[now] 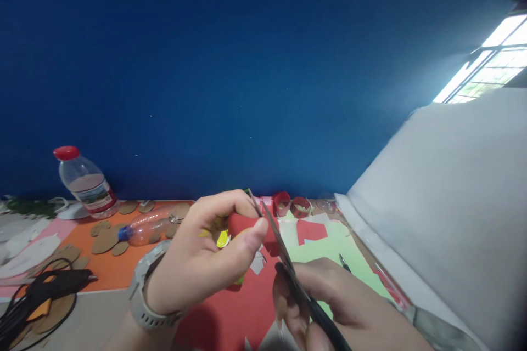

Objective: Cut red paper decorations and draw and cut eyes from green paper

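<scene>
My left hand, with a watch on its wrist, pinches a small piece of red paper between thumb and fingers. Black-handled scissors are in my right hand, its fingers around the handles. The scissor blades are a little apart and point up and to the left, right beside the red piece and my left thumb tip. Beneath both hands lies a larger red sheet with paper scraps on it. A yellow item shows behind my left hand, partly hidden.
A red-capped bottle stands at the left, near a lying bottle and cardboard pieces on orange paper. A black glue gun with its cord is at lower left. Red rings, green paper and a pen lie at right.
</scene>
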A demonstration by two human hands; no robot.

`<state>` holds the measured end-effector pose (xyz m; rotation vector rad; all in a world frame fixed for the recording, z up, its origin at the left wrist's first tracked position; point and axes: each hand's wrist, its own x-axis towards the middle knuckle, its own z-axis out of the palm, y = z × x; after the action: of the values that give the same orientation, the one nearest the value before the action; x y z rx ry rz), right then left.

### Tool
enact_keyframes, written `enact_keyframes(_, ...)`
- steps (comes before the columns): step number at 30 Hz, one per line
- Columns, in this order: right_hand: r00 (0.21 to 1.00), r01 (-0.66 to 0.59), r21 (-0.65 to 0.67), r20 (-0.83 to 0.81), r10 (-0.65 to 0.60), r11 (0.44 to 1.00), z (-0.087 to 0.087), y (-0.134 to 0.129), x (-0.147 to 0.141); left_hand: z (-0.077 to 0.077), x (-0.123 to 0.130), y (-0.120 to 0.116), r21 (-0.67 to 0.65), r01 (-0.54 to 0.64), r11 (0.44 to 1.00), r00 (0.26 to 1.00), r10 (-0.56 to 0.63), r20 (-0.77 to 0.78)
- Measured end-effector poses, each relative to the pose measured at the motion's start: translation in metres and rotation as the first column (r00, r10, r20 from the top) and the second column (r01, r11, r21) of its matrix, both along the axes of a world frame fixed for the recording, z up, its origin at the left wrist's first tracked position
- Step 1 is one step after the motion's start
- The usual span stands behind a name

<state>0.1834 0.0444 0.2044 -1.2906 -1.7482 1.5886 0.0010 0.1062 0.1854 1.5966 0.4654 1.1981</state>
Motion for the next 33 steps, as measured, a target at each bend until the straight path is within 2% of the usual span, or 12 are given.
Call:
enact_keyframes(4,0.997,0.035,-0.009,0.07,-0.034,0.999,0.001,-0.001,0.0,0.0,0.0,0.001,0.012,-0.023,1.0,1.0,0.023,0.006)
enact_keyframes(10,0.999,0.039,-0.008,-0.009,-0.039,0.999,-0.001,-0.003,0.0,0.011,-0.001,0.002,-0.015,-0.004,1.0,0.998,0.004,-0.058)
enact_keyframes(14,0.998,0.068,0.004,0.0,-0.068,0.998,0.0,-0.004,0.0,0.014,-0.001,0.001,-0.029,-0.007,1.0,0.997,0.005,-0.073)
enact_keyframes(18,0.999,0.041,-0.008,-0.004,-0.041,0.999,0.004,-0.001,-0.001,0.012,-0.001,0.002,-0.026,-0.003,1.0,0.997,0.001,-0.074)
enact_keyframes(23,1.0,-0.01,-0.035,0.026,0.011,0.999,0.009,0.001,-0.001,0.007,0.002,0.003,0.018,-0.066,0.998,0.998,0.066,-0.011)
enact_keyframes(33,0.998,0.012,-0.033,0.067,-0.01,0.999,0.01,0.001,0.0,0.004,0.003,0.004,0.001,-0.054,0.999,0.998,0.054,-0.017)
